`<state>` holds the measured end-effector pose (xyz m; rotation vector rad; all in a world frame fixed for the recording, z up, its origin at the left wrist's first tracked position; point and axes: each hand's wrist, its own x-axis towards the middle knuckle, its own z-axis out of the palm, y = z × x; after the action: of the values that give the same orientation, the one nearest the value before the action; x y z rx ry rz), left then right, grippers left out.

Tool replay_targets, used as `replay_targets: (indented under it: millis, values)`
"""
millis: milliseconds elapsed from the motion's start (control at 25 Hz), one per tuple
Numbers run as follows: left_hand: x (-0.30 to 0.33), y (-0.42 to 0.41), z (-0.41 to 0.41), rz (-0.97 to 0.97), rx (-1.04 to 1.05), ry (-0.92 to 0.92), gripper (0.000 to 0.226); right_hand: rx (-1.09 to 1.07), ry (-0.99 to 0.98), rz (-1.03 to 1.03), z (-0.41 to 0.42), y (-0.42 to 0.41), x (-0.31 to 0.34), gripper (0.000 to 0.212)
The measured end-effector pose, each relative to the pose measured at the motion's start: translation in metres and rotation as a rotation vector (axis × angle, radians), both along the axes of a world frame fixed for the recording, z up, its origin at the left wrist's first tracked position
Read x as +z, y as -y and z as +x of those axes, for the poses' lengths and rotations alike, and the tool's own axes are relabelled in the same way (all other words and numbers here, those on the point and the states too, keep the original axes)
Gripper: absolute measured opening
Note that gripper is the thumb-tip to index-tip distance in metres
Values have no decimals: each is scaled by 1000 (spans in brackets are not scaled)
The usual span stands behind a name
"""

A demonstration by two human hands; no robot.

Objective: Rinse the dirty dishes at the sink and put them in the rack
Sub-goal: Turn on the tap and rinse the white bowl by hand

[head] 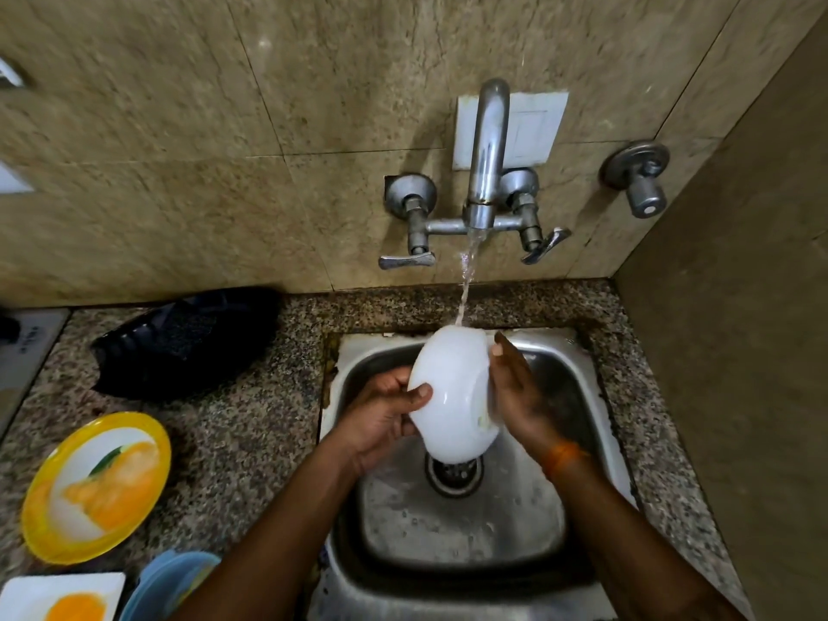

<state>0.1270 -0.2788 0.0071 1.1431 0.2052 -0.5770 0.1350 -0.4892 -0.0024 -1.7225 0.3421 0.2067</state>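
Note:
A white bowl [452,392] is held on edge over the steel sink [582,396], its outside facing me. Water from the wall tap [486,163] runs onto its top rim. My left hand [385,414] grips the bowl's left side, thumb on the outer wall. My right hand [515,392] lies flat against the bowl's right side, where the inside is turned away from view. A dark plastic rack [188,342] sits on the counter left of the sink.
A yellow plate [94,486] with orange smears lies on the granite counter at the left. A white square plate [58,598] and a blue dish [170,580] sit at the bottom left. A side wall stands close on the right.

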Motion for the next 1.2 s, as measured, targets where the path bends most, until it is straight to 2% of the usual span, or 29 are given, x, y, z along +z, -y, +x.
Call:
replay_targets:
  millis: [120,200,280,320,360,440,480,520,600,680,720,840,920,1000,1040,1080,1160,1200]
  values:
    - [2,19,11,66,17,62,35,272,335,-635,0,-31,16,73]
    - [2,18,18,93,41,110,35,553,585,-877,0,-47,30,73]
    - [4,12,23,119,49,126,34,734,733,-908,14,-38,30,68]
    - [5,8,25,126,44,125,29,726,725,-879,25,-29,25,68]
    - [6,4,25,131,38,120,28,628,655,-811,36,-20,20,71]
    - [6,-3,25,135,27,110,35,289,419,-613,52,-11,12,82]
    - [5,-5,26,137,25,111,37,217,355,-635,52,-19,13,83]
    - [4,-5,28,133,28,112,37,245,382,-763,47,-32,16,80]
    - [-1,-8,34,126,38,120,37,489,566,-938,26,-58,22,75]
    - [-2,-13,42,160,29,134,38,630,636,-872,20,-53,24,72]
    - [-1,-16,46,169,16,143,39,592,607,-806,29,-43,22,72]
    - [9,-23,55,152,-29,184,39,372,332,-542,44,-14,18,81]
    - [20,-20,67,224,-28,221,26,246,229,-254,37,-4,21,66]
    - [27,-6,80,427,-17,352,20,95,107,184,27,-9,27,37]
    - [26,4,86,567,8,476,22,-11,68,322,23,-15,30,29]
    - [25,17,88,737,46,642,22,-128,59,369,20,-21,30,25]
    - [19,55,80,1121,42,974,35,-386,79,287,17,-35,29,29]
    - [20,76,69,1275,20,1015,45,-529,90,247,16,-40,30,39]
